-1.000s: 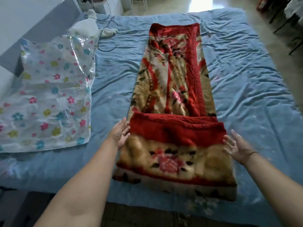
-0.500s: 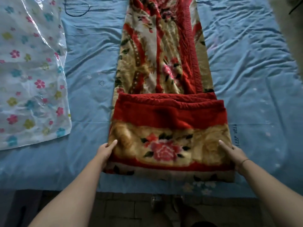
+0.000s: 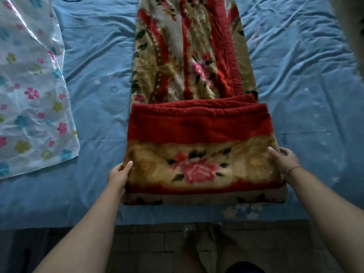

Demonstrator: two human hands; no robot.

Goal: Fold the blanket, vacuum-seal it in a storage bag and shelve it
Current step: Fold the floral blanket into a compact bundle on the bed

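Red and gold blanket (image 3: 199,127): it lies in a long strip down the middle of the bed. The near end is folded back on top of itself. That makes a thick, fat part close to the bed's edge. A big pink flower shows on this part.
Left hand (image 3: 118,175): it holds the left side of the folded part. The thumb lies on top of the fluffy cloth. The other fingers go round the side, so I cannot see how they lie.
Right hand (image 3: 283,160): it holds the right side of the folded part. The thumb lies on top, and the other fingers curl round the edge.
Band (image 3: 294,168): a thin one goes round the right wrist.
Storage bag (image 3: 33,95): it lies flat on the far left of the bed, well apart from the blanket. It is shiny and see-through, with little pink, blue and green flowers on it.
Sheet (image 3: 295,75): it is blue and full of wrinkles.
Star (image 3: 114,89): a small drawn one sits on the sheet between the storage bag and the blanket.
Floor (image 3: 149,243): dark tiles show below the bed's edge, between the two arms.
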